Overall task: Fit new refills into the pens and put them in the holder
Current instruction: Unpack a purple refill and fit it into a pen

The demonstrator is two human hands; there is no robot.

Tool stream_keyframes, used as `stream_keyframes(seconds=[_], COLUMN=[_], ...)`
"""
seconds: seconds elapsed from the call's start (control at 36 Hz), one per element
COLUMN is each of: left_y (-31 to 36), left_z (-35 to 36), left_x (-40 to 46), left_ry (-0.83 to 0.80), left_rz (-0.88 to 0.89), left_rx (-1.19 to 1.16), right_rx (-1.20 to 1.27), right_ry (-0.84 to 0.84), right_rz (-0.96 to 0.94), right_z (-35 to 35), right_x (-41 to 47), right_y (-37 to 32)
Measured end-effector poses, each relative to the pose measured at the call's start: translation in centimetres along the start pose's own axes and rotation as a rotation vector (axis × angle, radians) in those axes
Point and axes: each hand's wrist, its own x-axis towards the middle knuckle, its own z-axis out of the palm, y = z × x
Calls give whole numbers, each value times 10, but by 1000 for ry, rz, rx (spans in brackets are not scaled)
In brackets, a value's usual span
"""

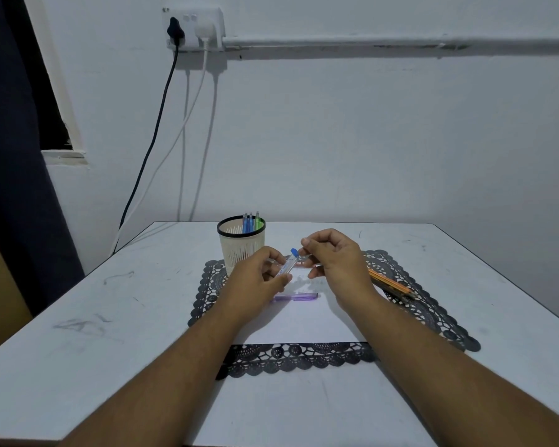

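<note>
Am gripping pen barrel (286,267) in left hand (255,279), just in front of holder (241,245), long axis tilting up-right, blue end toward right hand (333,256). Right fingers (305,251) pinching thin clear piece, likely refill, at that end. Purple pen (296,297) lying nearer me.

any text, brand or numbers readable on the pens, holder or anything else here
Nothing here can be read.
Pen gripped by the left hand: small blue print on its clear barrel, too blurred to read.
Reddish mark at the right hand's fingertips: too small to read.
Holder, purple pen, pencils: no visible text.
</note>
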Motion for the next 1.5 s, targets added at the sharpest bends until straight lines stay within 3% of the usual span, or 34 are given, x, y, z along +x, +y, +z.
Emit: stream_keyframes(seconds=[0.33, 0.61, 0.92, 1.08, 1.31, 1.5], left_y=[-2, -7, -2, 3, 5, 3], left_z=[1, 2, 5, 11, 14, 30], left_x=[0, 2, 6, 10, 29, 62], left_ry=[-9, -22, 73, 49, 25, -50], left_rz=[17, 51, 61, 79, 103, 217], left_rx=[-5, 71, -164, -122, 89, 822], right_rx=[-6, -29, 333, 414, 397, 407], right_ry=[-12, 166, 238, 247, 229, 220], right_rz=[-48, -70, 235, 327, 356, 364], right_z=[2, -6, -26, -34, -38, -44], right_x=[-2, 6, 18, 25, 27, 29], right_y=[0, -3, 0, 7, 3, 2])
